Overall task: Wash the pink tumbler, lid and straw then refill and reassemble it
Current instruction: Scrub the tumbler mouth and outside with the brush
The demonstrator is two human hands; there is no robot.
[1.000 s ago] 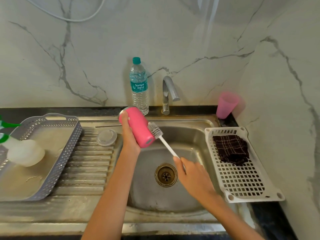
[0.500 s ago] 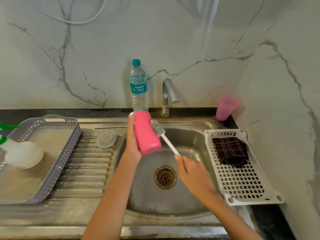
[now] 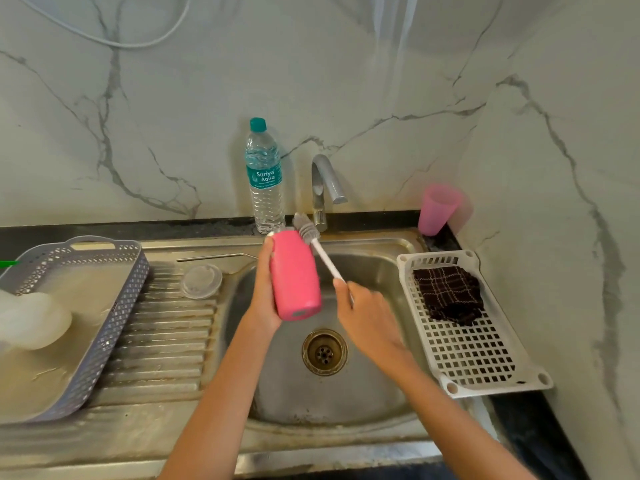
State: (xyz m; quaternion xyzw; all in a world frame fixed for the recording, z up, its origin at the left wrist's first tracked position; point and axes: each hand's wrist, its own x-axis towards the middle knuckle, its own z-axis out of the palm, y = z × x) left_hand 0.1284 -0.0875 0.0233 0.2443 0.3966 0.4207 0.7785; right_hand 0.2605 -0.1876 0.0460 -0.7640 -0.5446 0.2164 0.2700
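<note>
Over the sink: you hold the pink tumbler [image 3: 294, 275] above the basin [image 3: 284, 393], near upright, with its mouth toward the tap [image 3: 323, 185] and its base toward you.
Left hand: your left hand [image 3: 265, 299] is wrapped round the tumbler's side, thumb and fingers curled on the pink wall.
Right hand: your right hand [image 3: 367, 317] grasps the bottle brush [image 3: 306, 230] low on its white handle, fingers curled round it.
Brush head: the bristles sit at the tumbler's rim on the tap side, outside the mouth. I cannot tell whether they touch it.
Lid: the clear lid [image 3: 201, 281] lies flat on the drainboard [image 3: 162, 341], left of the basin and well apart from your hands.
Straw: the metal straw [image 3: 214, 258] lies along the back of the drainboard, just behind the lid, its tip near the basin's edge.
Step, as I judge it: you are scrubbing the tumbler. Lid, straw, refill and reassembly all lie ahead.
Risk, slip: one hand alone holds the tumbler. If the wall is soapy, a hard sideways push from the brush could twist it out of your palm and drop it into the basin.
Risk, rim: entering at a slant, the bristles could catch on the rim and flick off instead of going in.
Risk, bottle: the water bottle [image 3: 265, 181] stands just behind the tumbler, and a long stroke backward could knock it over.
Risk, straw: a nudge from your left forearm could roll it into the basin.
</note>
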